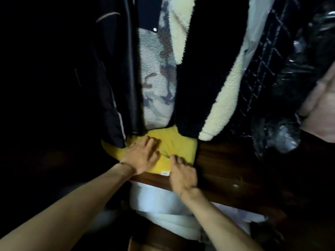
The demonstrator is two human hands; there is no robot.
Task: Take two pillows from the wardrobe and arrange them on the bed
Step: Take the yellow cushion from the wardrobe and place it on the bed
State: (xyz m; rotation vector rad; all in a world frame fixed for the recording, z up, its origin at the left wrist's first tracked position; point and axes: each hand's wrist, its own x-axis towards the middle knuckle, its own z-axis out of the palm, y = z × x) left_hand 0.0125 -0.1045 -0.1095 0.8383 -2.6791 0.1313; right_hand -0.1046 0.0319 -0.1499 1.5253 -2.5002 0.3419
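A yellow pillow lies on a dark wooden shelf inside the wardrobe, under hanging coats. My left hand rests flat on top of its left part, fingers spread. My right hand lies on its front right corner, fingertips pressing into the fabric. Neither hand has closed around it. Its back half is hidden behind the coats. Below the shelf sits white bedding; whether it is a pillow I cannot tell.
Hanging clothes fill the space above: a black jacket, a grey patterned fleece, a black and cream fleece coat, a checked dark garment and plastic-wrapped items. The left side is dark.
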